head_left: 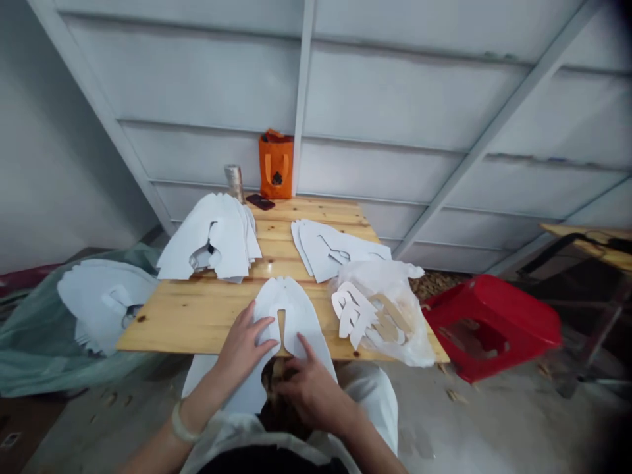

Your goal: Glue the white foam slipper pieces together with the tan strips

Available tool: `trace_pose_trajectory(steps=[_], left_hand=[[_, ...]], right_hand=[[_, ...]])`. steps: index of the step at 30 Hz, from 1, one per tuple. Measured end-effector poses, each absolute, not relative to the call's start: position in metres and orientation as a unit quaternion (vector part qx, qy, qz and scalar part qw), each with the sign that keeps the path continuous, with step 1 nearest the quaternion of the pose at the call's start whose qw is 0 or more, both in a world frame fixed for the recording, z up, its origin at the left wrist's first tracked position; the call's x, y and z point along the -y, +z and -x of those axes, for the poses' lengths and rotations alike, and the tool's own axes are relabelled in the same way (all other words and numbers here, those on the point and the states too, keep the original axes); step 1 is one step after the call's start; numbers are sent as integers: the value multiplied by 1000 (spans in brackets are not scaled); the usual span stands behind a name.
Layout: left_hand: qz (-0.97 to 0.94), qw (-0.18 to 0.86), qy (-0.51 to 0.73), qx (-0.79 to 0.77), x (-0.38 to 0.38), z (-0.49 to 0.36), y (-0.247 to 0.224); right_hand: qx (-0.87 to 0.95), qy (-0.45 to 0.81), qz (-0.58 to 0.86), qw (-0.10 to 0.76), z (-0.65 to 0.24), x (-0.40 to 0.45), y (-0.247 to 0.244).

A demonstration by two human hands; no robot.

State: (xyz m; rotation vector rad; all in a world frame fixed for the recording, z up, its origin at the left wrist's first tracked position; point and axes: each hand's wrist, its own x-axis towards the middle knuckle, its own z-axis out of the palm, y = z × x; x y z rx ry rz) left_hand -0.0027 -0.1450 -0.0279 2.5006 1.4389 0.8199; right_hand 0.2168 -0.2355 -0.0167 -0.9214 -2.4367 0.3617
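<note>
A white sheet with a rounded top and a narrow central slot (pixel 301 306) lies over the front edge of the wooden table (pixel 197 322). On its left part rests my left hand (pixel 247 339), fingers spread, with a pale bracelet at the wrist. My right hand (pixel 311 382) touches the sheet's right part with an extended index finger; its other fingers are apart and partly below the table edge. A stack of similar white cutouts (pixel 227 237) sits at the table's left, and a few more cutouts (pixel 316 247) lie at the right.
A clear plastic bag (pixel 415 329) with small white and tan pieces (pixel 353 309) is at the table's right front. Behind stand an orange bag (pixel 276 164), a can (pixel 234 181) and a phone (pixel 261 201). A green sack (pixel 29 355) with cutouts is left, a red stool (pixel 508 316) right.
</note>
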Motion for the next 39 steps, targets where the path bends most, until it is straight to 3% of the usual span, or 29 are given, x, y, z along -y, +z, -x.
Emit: trace_pose_trajectory(steps=[5, 13, 17, 20, 24, 28, 31, 36, 39], left_hand=[[-816, 39, 283, -503, 152, -8, -45], [-804, 59, 239, -541, 141, -15, -18], [-803, 46, 259, -535, 148, -21, -17], [-789, 77, 292, -535, 153, -27, -21], [-734, 176, 379, -536, 142, -25, -12], [-672, 312, 456, -494, 110, -1, 31], [-630, 354, 483, -494, 73, 32, 80], [-616, 294, 450, -575, -3, 90, 156], [-609, 217, 408, -644, -35, 113, 176]], right_hand=[[907, 50, 313, 279, -209, 255, -17], [876, 28, 338, 342, -214, 274, -14], [833, -20, 437, 339, -222, 266, -30], [785, -65, 521, 328, -226, 250, -47], [777, -43, 512, 363, -232, 236, -55], [707, 3, 529, 469, -243, 241, -36], [664, 8, 537, 521, -250, 247, -21], [650, 36, 554, 520, -249, 249, -24], [649, 51, 567, 504, -246, 255, -30]])
